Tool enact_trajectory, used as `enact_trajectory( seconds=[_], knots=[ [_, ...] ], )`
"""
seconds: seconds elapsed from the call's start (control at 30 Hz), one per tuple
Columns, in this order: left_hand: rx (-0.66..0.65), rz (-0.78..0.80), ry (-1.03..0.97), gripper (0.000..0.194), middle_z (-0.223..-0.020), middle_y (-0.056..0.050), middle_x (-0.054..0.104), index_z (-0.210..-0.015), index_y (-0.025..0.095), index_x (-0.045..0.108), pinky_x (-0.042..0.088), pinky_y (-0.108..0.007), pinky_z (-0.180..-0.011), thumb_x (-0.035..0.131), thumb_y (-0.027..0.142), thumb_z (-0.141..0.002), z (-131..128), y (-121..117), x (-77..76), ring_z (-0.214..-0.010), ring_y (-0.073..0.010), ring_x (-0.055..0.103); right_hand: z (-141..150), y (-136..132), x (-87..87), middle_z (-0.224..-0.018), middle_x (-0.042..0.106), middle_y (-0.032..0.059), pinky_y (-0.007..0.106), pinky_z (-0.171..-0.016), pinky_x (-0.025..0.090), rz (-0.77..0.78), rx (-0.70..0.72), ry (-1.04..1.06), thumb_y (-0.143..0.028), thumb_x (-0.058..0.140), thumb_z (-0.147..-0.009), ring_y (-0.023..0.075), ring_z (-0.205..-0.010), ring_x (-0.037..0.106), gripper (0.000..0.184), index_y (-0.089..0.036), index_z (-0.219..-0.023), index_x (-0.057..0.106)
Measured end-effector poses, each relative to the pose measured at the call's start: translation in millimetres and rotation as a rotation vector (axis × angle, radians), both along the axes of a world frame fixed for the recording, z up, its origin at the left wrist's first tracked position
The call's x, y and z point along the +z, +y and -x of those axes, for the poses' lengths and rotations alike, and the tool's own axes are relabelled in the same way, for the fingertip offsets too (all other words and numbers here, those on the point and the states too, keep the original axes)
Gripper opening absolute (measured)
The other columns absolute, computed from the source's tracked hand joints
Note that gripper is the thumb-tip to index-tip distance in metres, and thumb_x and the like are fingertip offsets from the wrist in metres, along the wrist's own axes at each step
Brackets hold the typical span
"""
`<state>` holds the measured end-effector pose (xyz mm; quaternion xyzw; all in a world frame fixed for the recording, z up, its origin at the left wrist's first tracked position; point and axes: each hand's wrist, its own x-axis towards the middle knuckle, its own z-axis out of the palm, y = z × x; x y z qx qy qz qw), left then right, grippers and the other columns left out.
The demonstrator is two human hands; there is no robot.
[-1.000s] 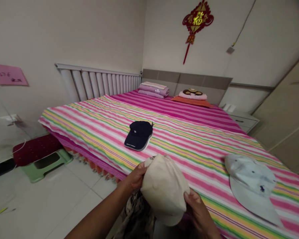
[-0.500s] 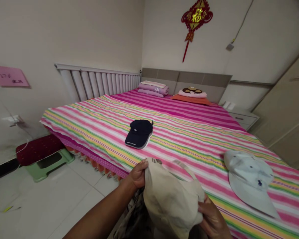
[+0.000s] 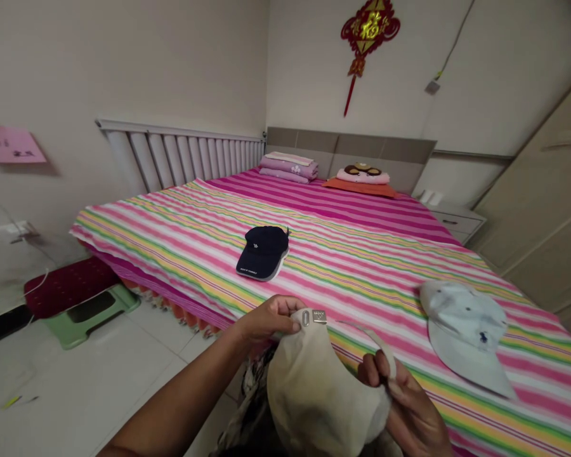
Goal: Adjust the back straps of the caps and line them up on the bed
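Observation:
A cream baseball cap [image 3: 314,393] is held low in front of me, its back opening facing up and away. My left hand [image 3: 273,317] pinches the cap's back edge beside a metal eyelet and a small metal buckle [image 3: 319,316]. My right hand [image 3: 404,400] is closed on the other side, fingers around the base of the loose adjustment strap [image 3: 378,339]. The strap's free end is unfastened and curves toward the buckle. Beyond, a navy cap [image 3: 264,251] lies on the bed, brim toward me. To the right rests a pale cap [image 3: 464,330] with a small dark logo.
The bed [image 3: 181,222] has a striped sheet. Folded purple bedding [image 3: 288,168] and an orange pillow [image 3: 359,187] lie by the headboard. A green stool [image 3: 92,314] and a dark red cushion [image 3: 69,285] are at the left; a white nightstand [image 3: 457,222] is at the right.
The cap's back opening has turned up and widened, so buckle and strap show more clearly. My right hand has shifted up onto the strap. The view has moved slightly right.

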<state>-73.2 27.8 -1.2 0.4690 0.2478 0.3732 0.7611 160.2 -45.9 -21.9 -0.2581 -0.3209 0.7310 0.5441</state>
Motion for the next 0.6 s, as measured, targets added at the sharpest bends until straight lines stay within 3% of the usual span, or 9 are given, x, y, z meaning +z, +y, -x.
enact_trajectory(
  seconds=[0.17, 0.3, 0.47, 0.6],
  knots=[
    [0.054, 0.051, -0.003, 0.027, -0.055, -0.001, 0.058, -0.066, 0.009, 0.062, 0.035, -0.016, -0.043, 0.076, 0.024, -0.049, -9, -8, 8.4, -0.043, -0.0055, 0.048, 7, -4, 12.6, -0.046, 0.039, -0.0037, 0.024, -0.042, 0.034, -0.045, -0.109, -0.012, -0.042, 0.058, -0.072, 0.0072, -0.039, 0.034, 0.023, -0.02, -0.074, 0.062],
    [0.045, 0.065, -0.007, 0.027, -0.053, 0.0, 0.057, -0.064, 0.009, 0.062, 0.033, -0.016, -0.042, 0.077, 0.024, -0.047, -14, -12, 10.2, -0.041, -0.0045, 0.046, 6, -6, 24.7, -0.046, 0.042, -0.0044, 0.02, -0.036, 0.03, -0.022, -0.173, -0.083, -0.04, 0.061, -0.071, 0.0042, -0.032, 0.033, 0.022, -0.019, -0.077, 0.064],
    [-0.008, 0.086, -0.046, 0.026, -0.053, 0.0, 0.058, -0.066, 0.009, 0.063, 0.035, -0.016, -0.043, 0.077, 0.024, -0.049, -14, -13, 11.2, -0.042, -0.0049, 0.048, 4, -6, 40.4, -0.052, 0.054, -0.0017, 0.017, -0.034, 0.029, -0.016, -0.068, -0.233, -0.031, 0.068, -0.065, 0.0037, -0.031, 0.04, 0.017, -0.019, -0.078, 0.064],
    [-0.05, 0.099, -0.061, 0.027, -0.055, -0.002, 0.06, -0.065, 0.008, 0.064, 0.037, -0.016, -0.043, 0.077, 0.026, -0.049, -12, -14, 10.0, -0.044, -0.0063, 0.051, 4, -4, 54.5, -0.052, 0.057, 0.0001, 0.018, -0.035, 0.03, -0.076, -0.005, -0.335, -0.035, 0.066, -0.067, 0.0051, -0.033, 0.043, 0.019, -0.017, -0.074, 0.064]
  ],
)
